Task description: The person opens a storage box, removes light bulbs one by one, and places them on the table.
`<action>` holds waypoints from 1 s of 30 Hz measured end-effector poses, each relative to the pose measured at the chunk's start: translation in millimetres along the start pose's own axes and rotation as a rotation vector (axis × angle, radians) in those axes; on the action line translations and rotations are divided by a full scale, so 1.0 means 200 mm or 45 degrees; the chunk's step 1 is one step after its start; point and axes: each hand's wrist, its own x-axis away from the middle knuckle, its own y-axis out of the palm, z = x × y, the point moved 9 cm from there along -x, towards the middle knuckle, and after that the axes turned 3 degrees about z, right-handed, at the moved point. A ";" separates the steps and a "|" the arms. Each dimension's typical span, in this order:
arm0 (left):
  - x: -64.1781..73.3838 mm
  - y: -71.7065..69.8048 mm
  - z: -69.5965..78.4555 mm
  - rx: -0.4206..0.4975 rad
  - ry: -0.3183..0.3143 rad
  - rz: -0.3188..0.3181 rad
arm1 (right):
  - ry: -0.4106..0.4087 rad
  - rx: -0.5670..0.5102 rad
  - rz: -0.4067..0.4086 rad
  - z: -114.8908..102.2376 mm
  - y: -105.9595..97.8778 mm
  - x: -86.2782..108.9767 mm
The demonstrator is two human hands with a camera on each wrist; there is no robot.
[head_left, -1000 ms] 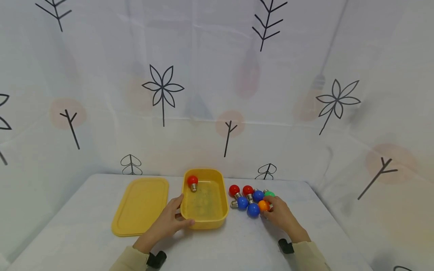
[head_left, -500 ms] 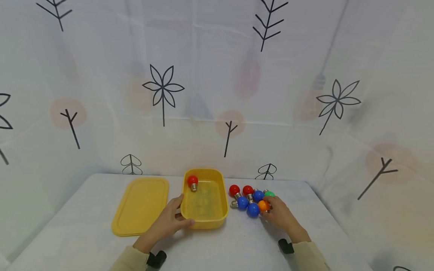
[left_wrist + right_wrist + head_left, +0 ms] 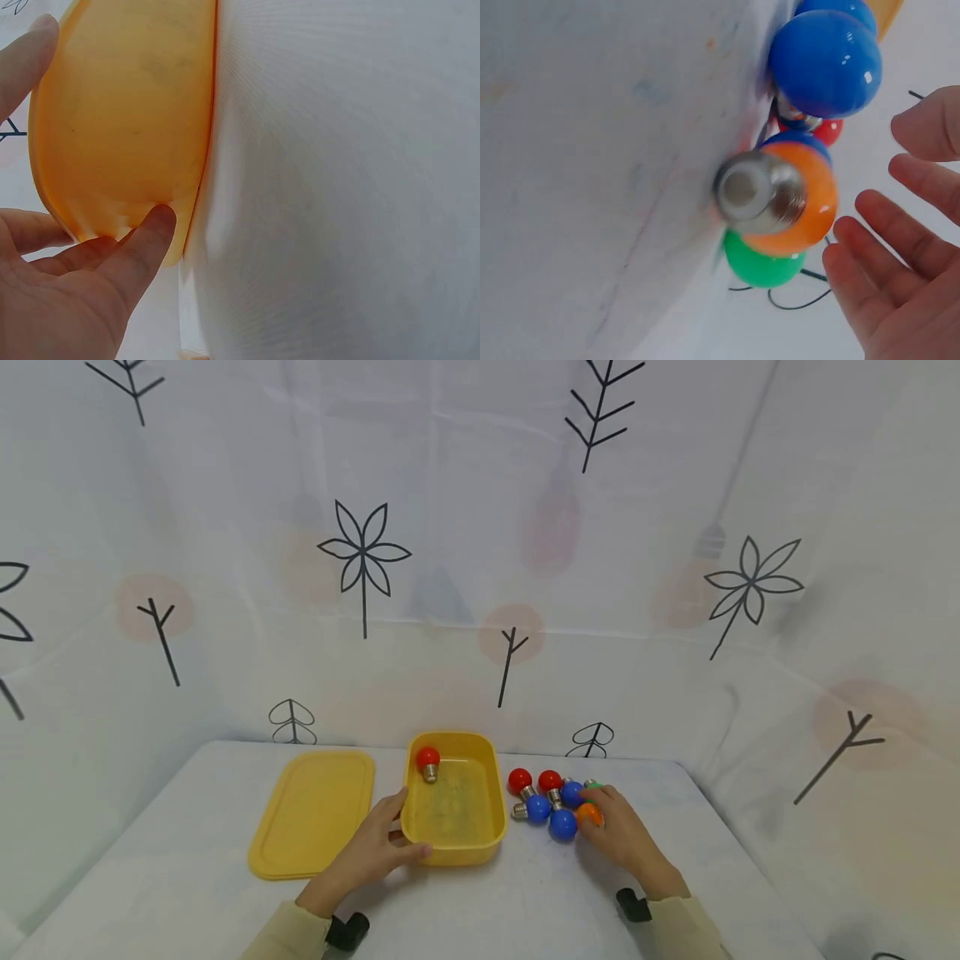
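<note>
A yellow plastic box (image 3: 453, 856) stands mid-table with one red light bulb (image 3: 428, 757) inside, near its back left corner. My left hand (image 3: 367, 852) grips the box's near left side, thumb against the front wall; its fingers also show around the box (image 3: 135, 112) in the left wrist view. To the right of the box, my right hand (image 3: 622, 835) reaches over an orange bulb (image 3: 810, 199) and a green bulb (image 3: 765, 262). In the right wrist view its fingers (image 3: 885, 262) are spread and loosely bent beside the orange bulb, whose metal screw base faces the camera.
Two red bulbs (image 3: 520, 780) and several blue bulbs (image 3: 563, 825) lie clustered between the box and my right hand. A flat yellow lid (image 3: 315, 814) lies left of the box. Behind the white table (image 3: 510, 918) hangs a patterned white cloth (image 3: 450, 677).
My right hand's fingers have shifted slightly away from me over the green bulb, and the orange bulb has moved a little. The left hand and box hold their place.
</note>
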 end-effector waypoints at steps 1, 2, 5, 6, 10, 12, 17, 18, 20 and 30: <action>0.00 0.00 0.00 0.004 0.001 -0.002 | -0.011 -0.009 0.005 -0.01 0.00 0.00; 0.00 0.00 0.00 0.009 -0.001 -0.004 | -0.027 -0.017 0.008 -0.03 -0.01 0.00; 0.00 0.00 -0.01 0.011 0.002 -0.007 | -0.071 -0.040 0.018 -0.07 -0.02 0.01; 0.00 0.00 -0.01 0.013 0.003 -0.007 | -0.085 -0.042 0.021 -0.09 -0.02 0.01; 0.00 0.00 0.00 0.007 0.010 -0.011 | -0.136 -0.051 0.040 -0.14 -0.03 0.03; 0.00 0.01 0.00 0.009 0.009 -0.014 | -0.172 -0.048 0.052 -0.18 -0.03 0.03; 0.00 0.01 0.00 0.022 -0.008 -0.018 | -0.241 -0.021 0.069 -0.26 -0.03 0.04; 0.00 0.00 0.00 0.022 -0.009 -0.016 | -0.241 -0.016 0.061 -0.28 -0.03 0.04; 0.00 0.00 0.00 0.028 -0.011 -0.020 | -0.235 -0.014 0.042 -0.30 -0.01 0.04; -0.01 0.00 0.01 -0.022 0.011 -0.010 | -0.319 -0.030 0.007 -0.47 0.05 0.00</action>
